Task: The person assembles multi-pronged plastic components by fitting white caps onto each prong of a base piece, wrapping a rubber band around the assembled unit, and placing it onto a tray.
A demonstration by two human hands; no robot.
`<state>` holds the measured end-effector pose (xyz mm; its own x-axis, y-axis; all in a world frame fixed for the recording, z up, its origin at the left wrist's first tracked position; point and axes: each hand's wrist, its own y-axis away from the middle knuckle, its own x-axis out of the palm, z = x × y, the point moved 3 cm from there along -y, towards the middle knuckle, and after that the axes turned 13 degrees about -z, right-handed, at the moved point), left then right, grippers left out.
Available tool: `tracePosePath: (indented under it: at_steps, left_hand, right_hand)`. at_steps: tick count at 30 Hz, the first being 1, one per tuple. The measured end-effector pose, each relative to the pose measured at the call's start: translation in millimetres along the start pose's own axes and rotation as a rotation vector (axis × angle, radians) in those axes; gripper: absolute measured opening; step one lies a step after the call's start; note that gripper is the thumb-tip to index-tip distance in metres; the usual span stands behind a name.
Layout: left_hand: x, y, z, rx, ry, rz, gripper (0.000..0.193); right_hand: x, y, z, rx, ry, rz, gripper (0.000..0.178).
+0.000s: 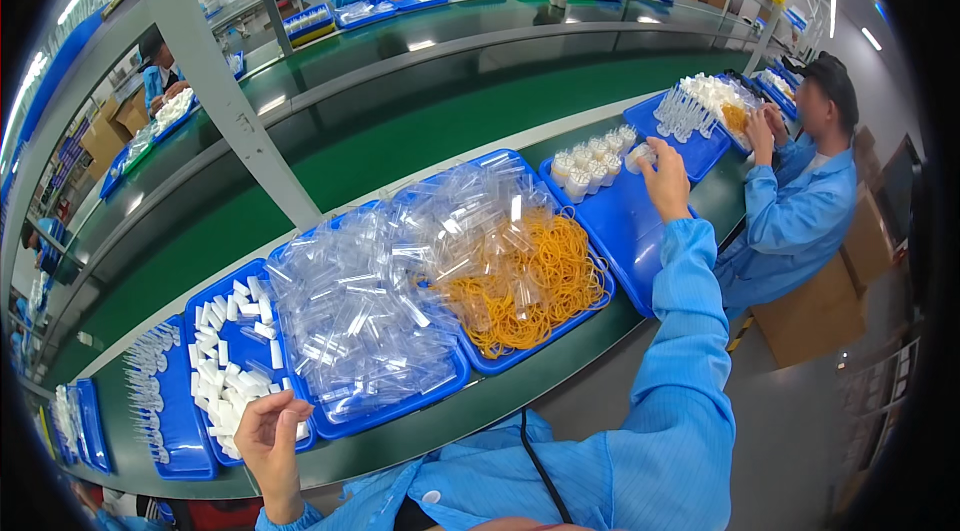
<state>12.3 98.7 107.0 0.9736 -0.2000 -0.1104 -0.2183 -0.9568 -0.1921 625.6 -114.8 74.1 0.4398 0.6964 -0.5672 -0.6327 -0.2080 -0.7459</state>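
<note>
My right hand [668,181] reaches over a blue tray [627,231] at the right, its fingers closed on a small bundle of clear tubes [640,161]. Beside it, in the far part of that tray, stand several similar bundles with whitish ends [592,163]. My left hand [272,436] hovers at the near edge of a tray of small white pieces [225,381]. Its fingers are loosely curled with gaps between them, and I see nothing in them. Between my hands lie a large heap of clear plastic tubes [360,301] and a tangle of yellow-orange rubber bands [540,281].
A far-left tray [182,421] holds rows of clear pointed parts [148,381]. Beyond the trays runs a green conveyor belt [420,146]; a grey post [215,81] rises at its near edge. At right a co-worker [805,191] handles parts beside cardboard boxes [810,316]. Others work across the belt.
</note>
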Motion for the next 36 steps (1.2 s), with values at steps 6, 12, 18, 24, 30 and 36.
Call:
tracePosePath:
  at_steps: [6, 12, 18, 24, 30, 36]
  left_hand:
    - [4.5, -4.4, 0.6, -0.01, 0.003, 0.003, 0.018]
    - [18.6, -8.9, -6.5, -0.011, 0.004, 0.052, 0.019]
    - [19.2, -8.3, -10.9, 0.002, 0.002, 0.046, 0.018]
    - [18.9, -9.8, -13.2, 0.015, -0.01, 0.042, 0.018]
    - [23.3, -10.1, -14.3, 0.023, -0.006, 0.046, 0.017]
    - [24.0, -11.0, -14.0, 0.003, 0.019, 0.057, 0.02]
  right_hand:
    - [-45.4, 10.7, 35.3, 0.022, -0.094, -0.106, 0.042]
    - [-51.1, 29.4, 65.3, 0.023, -0.235, -0.017, 0.046]
    - [-49.8, 9.4, 44.5, -0.035, -0.13, -0.143, 0.041]
    - [-50.2, -14.7, 30.5, -0.013, -0.086, -0.302, 0.037]
    - [-24.3, -20.2, 16.5, -0.029, -0.107, -0.369, 0.035]
    - [44.6, 23.5, -21.7, 0.116, -0.26, 0.185, 0.058]
